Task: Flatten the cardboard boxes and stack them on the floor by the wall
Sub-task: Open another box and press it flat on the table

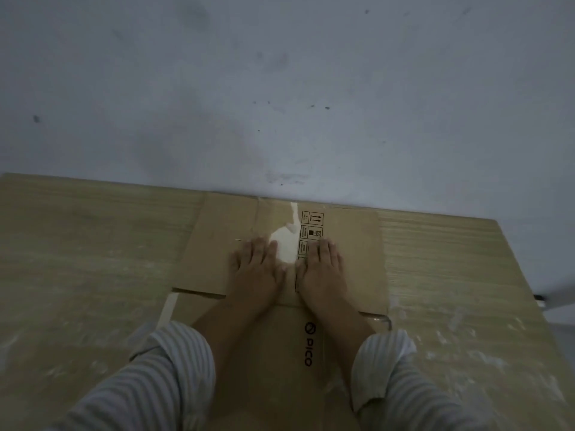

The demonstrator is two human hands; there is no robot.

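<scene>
- Flattened cardboard box (214, 244) lying flat on the wood-grain surface (93, 259), far edge touching or just short of the grey wall (280, 88).
- Left hand (255, 269) palm-down on the box, fingers (249, 250) spread flat and pointing toward the wall; nothing gripped, only pressing.
- Right hand (322, 272) the same: palm-down, fingers (325, 248) stretched flat, holding nothing, just beside the left hand with a narrow gap between the two.
- Pale torn patch (284, 244) of peeled cardboard between the two sets of fingers, running on past the fingertips toward the wall.
- Printed handling symbols (312, 223) just beyond the right fingers, partly covered by them.
- Black "PICO" lettering (309, 343) on the panel behind the right wrist, nearer the body.
- Slit between flaps (199, 293) open behind and to the left of the left fingers; a similar notch behind the right hand at the box's right edge.
- Striped sleeves (174, 368) rolled up on both forearms.
- Whitish smears on the surface to either side of the hands, well apart from the fingers.
- Dark scuff marks on the wall beyond the fingertips.
</scene>
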